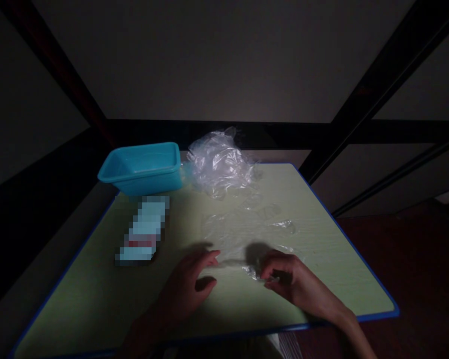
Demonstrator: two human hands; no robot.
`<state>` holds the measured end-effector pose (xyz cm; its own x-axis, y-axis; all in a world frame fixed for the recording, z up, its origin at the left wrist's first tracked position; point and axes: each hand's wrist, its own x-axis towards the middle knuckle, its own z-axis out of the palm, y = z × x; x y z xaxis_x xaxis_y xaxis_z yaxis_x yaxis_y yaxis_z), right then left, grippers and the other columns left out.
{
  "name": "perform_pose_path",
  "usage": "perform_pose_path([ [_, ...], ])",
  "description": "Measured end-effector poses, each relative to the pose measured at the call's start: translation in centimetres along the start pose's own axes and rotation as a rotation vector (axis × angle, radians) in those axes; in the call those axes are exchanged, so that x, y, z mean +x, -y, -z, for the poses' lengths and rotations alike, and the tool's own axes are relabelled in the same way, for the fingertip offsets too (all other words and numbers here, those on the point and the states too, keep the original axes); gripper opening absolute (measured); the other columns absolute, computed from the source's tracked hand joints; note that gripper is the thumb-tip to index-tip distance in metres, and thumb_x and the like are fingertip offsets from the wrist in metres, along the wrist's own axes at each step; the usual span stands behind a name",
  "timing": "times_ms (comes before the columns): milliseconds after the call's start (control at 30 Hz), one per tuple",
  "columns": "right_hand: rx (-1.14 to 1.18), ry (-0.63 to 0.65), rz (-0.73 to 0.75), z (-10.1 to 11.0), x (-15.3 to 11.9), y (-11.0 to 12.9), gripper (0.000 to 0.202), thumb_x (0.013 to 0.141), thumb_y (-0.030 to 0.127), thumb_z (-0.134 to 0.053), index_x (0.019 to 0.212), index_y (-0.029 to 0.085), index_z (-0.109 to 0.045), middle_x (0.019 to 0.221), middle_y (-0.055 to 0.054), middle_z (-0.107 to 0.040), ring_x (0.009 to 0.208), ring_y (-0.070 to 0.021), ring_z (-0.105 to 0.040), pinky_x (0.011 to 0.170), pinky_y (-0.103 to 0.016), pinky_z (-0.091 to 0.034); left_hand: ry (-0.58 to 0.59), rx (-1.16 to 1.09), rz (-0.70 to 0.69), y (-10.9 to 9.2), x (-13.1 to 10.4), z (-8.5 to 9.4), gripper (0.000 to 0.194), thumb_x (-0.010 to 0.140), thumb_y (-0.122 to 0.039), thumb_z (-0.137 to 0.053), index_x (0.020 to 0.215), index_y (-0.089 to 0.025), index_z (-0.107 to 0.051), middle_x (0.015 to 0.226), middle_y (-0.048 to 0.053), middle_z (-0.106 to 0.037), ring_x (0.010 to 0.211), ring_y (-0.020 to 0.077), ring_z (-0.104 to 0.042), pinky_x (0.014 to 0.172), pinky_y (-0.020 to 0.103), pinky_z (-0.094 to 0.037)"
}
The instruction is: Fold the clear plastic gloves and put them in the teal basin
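Note:
A clear disposable plastic glove point(239, 229) lies flattened on the table, with finger-like shapes pointing right. My right hand point(284, 274) is at its near edge, thumb and fingers closed on a crinkled bit of the glove. By the glove's near left corner, my left hand point(189, 279) hovers or rests with thumb and forefinger apart. Nothing shows between its fingers; whether the fingertips touch the plastic I cannot tell. Behind the flat glove sits a crumpled heap of clear plastic gloves point(222, 162).
A blue plastic basket point(142, 174) stands at the table's back left corner. In front of it lies a pixelated, phone-shaped object point(144, 229). The pale yellow-green table point(340, 279) has a blue rim. Dark-framed panels point(217, 60) rise behind, and a dark red floor point(407, 259) shows right.

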<state>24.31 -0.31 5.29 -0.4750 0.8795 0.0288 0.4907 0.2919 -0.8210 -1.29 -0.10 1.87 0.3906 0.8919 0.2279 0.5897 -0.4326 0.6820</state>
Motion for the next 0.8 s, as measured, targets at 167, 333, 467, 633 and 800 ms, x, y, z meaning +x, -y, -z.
perform_pose_path([
  [167, 0.041, -0.027, -0.049, -0.1, -1.0, -0.8, 0.011, 0.077, 0.015, -0.055, 0.073, 0.023, -0.06, 0.073, 0.0, -0.061, 0.066, -0.0153, -0.058, 0.056, -0.029, -0.05, -0.046, -0.002, 0.006, 0.4, -0.6, -0.4, 0.028, 0.072, -0.009, -0.055, 0.096, -0.021, -0.064, 0.089, 0.003, -0.068, 0.089, 0.0198, -0.063, 0.082, 0.037, -0.051],
  [333, 0.009, -0.099, -0.05, 0.5, -0.4, -0.4, 0.012, 0.081, 0.021, -0.053, 0.069, 0.022, -0.056, 0.073, -0.001, -0.06, 0.069, -0.0166, -0.058, 0.06, -0.03, -0.048, -0.047, -0.058, -0.052, 0.1, -0.1, -0.3, 0.014, 0.076, -0.009, -0.053, 0.073, -0.018, -0.063, 0.077, 0.003, -0.065, 0.074, 0.0165, -0.062, 0.069, 0.03, -0.053],
  [467, 0.084, -0.202, -0.138, 0.0, 0.5, -0.7, 0.013, 0.083, 0.028, -0.051, 0.073, 0.02, -0.054, 0.074, -0.003, -0.063, 0.07, -0.0173, -0.06, 0.063, -0.03, -0.048, -0.075, -0.099, -0.055, 0.1, 0.0, -0.3, 0.015, 0.078, -0.01, -0.051, 0.075, -0.018, -0.063, 0.075, 0.002, -0.065, 0.072, 0.0154, -0.063, 0.066, 0.028, -0.053],
  [633, 0.104, -0.326, -0.231, -1.4, 1.6, -1.9, 0.018, 0.082, 0.033, -0.048, 0.07, 0.02, -0.049, 0.062, -0.001, -0.056, 0.056, -0.0145, -0.053, 0.051, -0.025, -0.041, -0.139, -0.129, 0.063, 0.3, -0.4, -0.4, 0.016, 0.078, -0.015, -0.052, 0.089, -0.019, -0.063, 0.082, 0.003, -0.069, 0.078, 0.0171, -0.066, 0.073, 0.031, -0.054],
  [800, -0.007, -0.437, -0.247, -2.1, 2.1, -2.2, 0.014, 0.08, 0.032, -0.047, 0.076, 0.02, -0.051, 0.064, -0.003, -0.06, 0.055, -0.0165, -0.056, 0.051, -0.027, -0.042, -0.198, -0.188, 0.187, 0.1, -0.2, -0.4, 0.024, 0.077, -0.018, -0.051, 0.099, -0.019, -0.06, 0.071, -0.001, -0.068, 0.067, 0.0141, -0.066, 0.068, 0.026, -0.055],
])
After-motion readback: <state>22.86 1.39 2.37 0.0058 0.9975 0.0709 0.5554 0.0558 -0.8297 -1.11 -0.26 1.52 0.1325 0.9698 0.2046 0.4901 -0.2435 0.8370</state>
